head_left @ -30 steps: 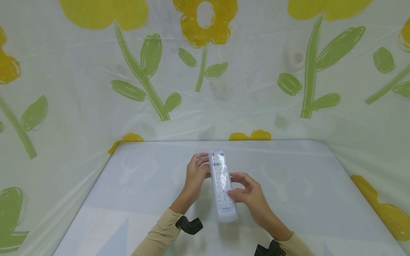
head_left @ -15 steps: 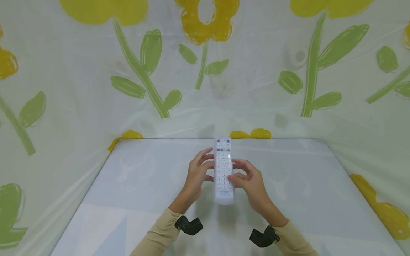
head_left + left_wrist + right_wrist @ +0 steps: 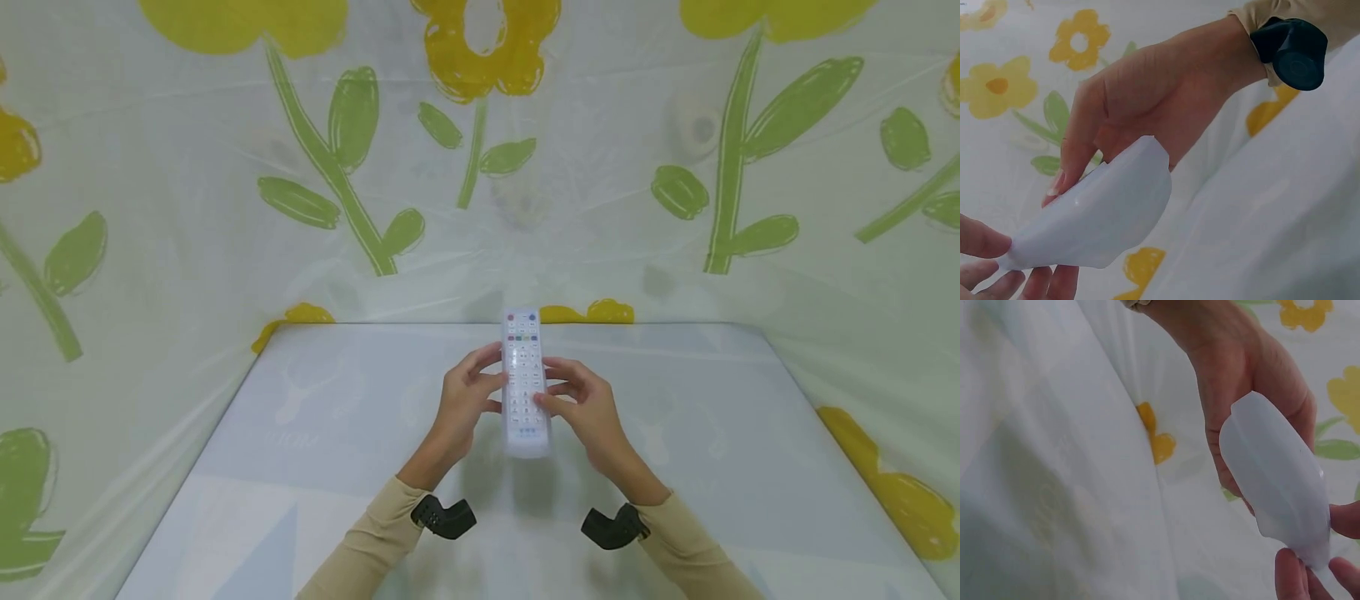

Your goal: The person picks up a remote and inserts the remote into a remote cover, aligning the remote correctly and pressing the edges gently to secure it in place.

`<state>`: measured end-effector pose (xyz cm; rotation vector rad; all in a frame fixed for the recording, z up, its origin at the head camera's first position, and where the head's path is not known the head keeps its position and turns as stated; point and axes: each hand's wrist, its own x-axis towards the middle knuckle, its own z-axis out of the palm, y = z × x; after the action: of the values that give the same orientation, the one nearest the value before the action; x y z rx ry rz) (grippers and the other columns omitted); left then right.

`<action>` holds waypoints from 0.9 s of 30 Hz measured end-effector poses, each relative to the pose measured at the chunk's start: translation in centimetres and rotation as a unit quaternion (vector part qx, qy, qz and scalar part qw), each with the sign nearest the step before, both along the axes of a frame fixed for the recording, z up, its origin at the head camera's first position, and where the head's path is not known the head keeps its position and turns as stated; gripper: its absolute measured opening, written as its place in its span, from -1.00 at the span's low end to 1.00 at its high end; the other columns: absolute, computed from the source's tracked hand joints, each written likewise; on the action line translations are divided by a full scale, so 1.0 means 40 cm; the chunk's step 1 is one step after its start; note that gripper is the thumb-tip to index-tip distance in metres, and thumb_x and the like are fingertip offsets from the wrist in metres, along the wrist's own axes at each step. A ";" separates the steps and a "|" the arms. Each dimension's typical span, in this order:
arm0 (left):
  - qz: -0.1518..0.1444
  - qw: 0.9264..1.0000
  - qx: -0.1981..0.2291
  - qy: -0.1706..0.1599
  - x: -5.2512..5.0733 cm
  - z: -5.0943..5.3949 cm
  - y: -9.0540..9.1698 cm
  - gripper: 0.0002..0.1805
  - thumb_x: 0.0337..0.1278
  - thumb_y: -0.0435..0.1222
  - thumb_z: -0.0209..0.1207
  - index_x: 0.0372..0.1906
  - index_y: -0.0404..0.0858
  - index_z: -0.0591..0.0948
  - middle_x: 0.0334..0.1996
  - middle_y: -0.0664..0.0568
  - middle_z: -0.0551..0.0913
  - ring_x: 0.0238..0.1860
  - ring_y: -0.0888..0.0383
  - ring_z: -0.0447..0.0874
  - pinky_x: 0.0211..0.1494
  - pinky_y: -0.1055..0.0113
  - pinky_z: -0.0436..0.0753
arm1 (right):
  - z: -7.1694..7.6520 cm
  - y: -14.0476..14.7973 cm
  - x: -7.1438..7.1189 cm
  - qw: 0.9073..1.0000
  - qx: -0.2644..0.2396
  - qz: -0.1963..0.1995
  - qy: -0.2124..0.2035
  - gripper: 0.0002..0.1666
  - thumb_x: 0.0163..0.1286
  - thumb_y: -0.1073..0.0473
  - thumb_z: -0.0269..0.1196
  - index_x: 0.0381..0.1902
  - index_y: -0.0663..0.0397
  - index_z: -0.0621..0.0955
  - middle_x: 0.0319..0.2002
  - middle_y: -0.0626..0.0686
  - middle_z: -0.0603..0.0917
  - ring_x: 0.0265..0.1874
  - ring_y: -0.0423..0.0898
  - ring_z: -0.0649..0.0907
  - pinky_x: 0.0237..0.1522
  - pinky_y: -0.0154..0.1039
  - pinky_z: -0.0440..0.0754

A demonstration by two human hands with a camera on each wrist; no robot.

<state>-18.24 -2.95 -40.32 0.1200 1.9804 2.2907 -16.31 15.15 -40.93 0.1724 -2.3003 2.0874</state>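
Note:
A white remote control [image 3: 522, 375] in a translucent cover is held up above the table, its button side facing the head camera. On its left edge, my left hand [image 3: 461, 398] grips it with the thumb at the front edge. My right hand [image 3: 592, 408] pinches the opposite edge lower down, thumb on the front and fingers around the side. In the left wrist view the cover [image 3: 1104, 212] shows its pale underside, with my right hand [image 3: 1147, 106] beyond it. The right wrist view shows the cover [image 3: 1279, 481] in front of my left hand [image 3: 1229, 394].
A pale, faintly patterned table [image 3: 337, 433] lies under the hands. Behind it hangs a white curtain [image 3: 585, 167] printed with yellow flowers and green leaves. Dark camera mounts [image 3: 444, 518] sit on both wrists.
The remote control has risen in the head view and turned from tilted to nearly straight. My right hand has moved up with it, and the left hand has shifted slightly.

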 end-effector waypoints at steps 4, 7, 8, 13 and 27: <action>0.001 1.000 -0.006 -0.001 -0.014 -0.003 -0.008 -0.51 0.23 -0.43 0.10 0.28 -0.29 0.41 0.21 -0.11 0.45 -0.15 0.09 0.59 -0.23 0.16 0.67 | -0.005 -0.004 -0.018 1.000 -0.003 0.016 0.001 -0.45 0.21 0.25 0.34 0.17 0.13 0.49 0.11 0.14 0.53 -0.13 0.08 0.60 -0.22 -0.23 0.68; 0.008 1.000 -0.010 -0.004 -0.023 -0.012 -0.010 -0.53 0.23 -0.38 0.12 0.26 -0.23 0.45 0.20 -0.06 0.47 -0.14 0.10 0.60 -0.21 0.16 0.67 | -0.009 -0.007 -0.030 1.000 0.000 0.020 0.001 -0.45 0.21 0.25 0.34 0.17 0.13 0.50 0.09 0.14 0.53 -0.14 0.07 0.61 -0.23 -0.22 0.68; 0.011 1.000 -0.009 -0.007 -0.025 -0.017 -0.010 -0.54 0.23 -0.37 0.13 0.25 -0.21 0.46 0.19 -0.05 0.47 -0.14 0.10 0.60 -0.21 0.17 0.67 | -0.011 -0.008 -0.034 1.000 0.002 0.019 0.001 -0.46 0.21 0.25 0.34 0.17 0.13 0.50 0.09 0.14 0.53 -0.15 0.07 0.61 -0.23 -0.21 0.68; 0.027 0.999 -0.017 -0.017 -0.039 -0.041 -0.007 -0.57 0.22 -0.35 0.15 0.21 -0.15 0.52 0.14 0.00 0.51 -0.14 0.08 0.58 -0.23 0.22 0.67 | -0.024 -0.012 -0.049 1.000 0.009 0.016 -0.003 -0.47 0.19 0.29 0.35 0.15 0.17 0.52 0.09 0.14 0.54 -0.20 0.05 0.61 -0.28 -0.21 0.69; 0.034 0.996 -0.064 -0.047 -0.089 -0.119 -0.007 -0.58 0.18 -0.36 0.17 0.18 -0.21 0.53 0.11 -0.04 0.54 -0.17 0.08 0.59 -0.17 0.16 0.67 | -0.100 -0.013 -0.103 0.998 0.031 0.010 -0.052 -0.47 0.16 0.35 0.35 0.13 0.24 0.54 0.06 0.18 0.57 -0.25 -0.01 0.64 -0.33 -0.28 0.67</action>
<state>-21.79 -3.22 -45.09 -0.0641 2.1054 2.1582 -20.44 14.65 -44.93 0.0893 -2.4335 2.0839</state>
